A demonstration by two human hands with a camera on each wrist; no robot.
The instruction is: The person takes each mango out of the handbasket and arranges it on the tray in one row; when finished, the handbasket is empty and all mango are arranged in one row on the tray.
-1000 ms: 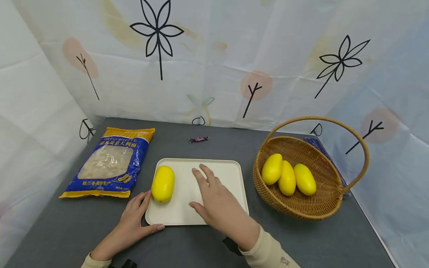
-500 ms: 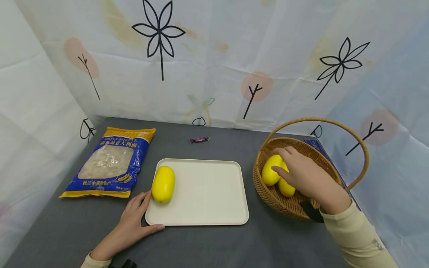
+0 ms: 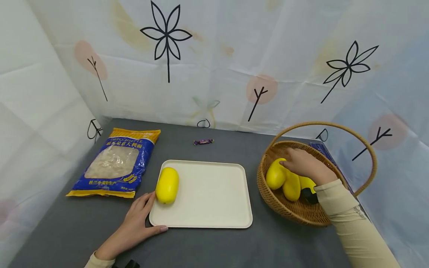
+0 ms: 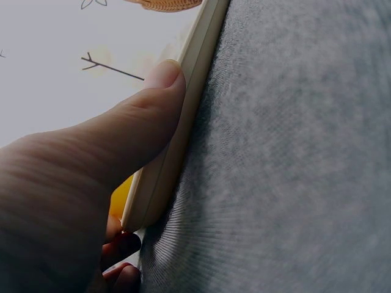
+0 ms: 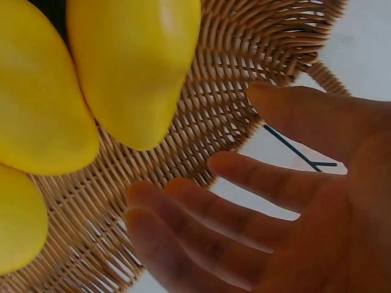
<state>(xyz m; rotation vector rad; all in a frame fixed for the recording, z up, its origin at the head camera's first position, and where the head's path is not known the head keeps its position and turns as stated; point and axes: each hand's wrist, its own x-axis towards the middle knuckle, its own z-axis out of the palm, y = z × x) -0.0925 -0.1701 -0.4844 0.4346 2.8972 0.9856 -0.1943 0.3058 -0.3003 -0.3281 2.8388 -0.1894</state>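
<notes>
A cream tray [image 3: 207, 195] lies on the grey tabletop, with one yellow mango [image 3: 167, 185] at its left end. My left hand [image 3: 136, 219] rests against the tray's near left corner, thumb along the front edge and fingers by the left side. To the right, my right hand [image 3: 301, 163] is inside a wicker basket [image 3: 285, 213], over its far part. In the right wrist view its fingers are loosely bent and apart from the mangoes [image 5: 134, 67], touching none. The head view shows three mangoes in the basket, one partly hidden by the wrist.
A blue and yellow pasta bag [image 3: 117, 162] lies left of the tray. Behind the tray is a small purple wrapped candy [image 3: 203, 142]. The basket's tall handle [image 3: 335, 124] arches above it, and a dark blue packet [image 3: 321, 149] shows behind. Printed cloth encloses the table.
My right hand has moved from above the tray rightward into the basket, then a little farther back inside it. My left hand stays at the tray corner. The head view has shifted slightly.
</notes>
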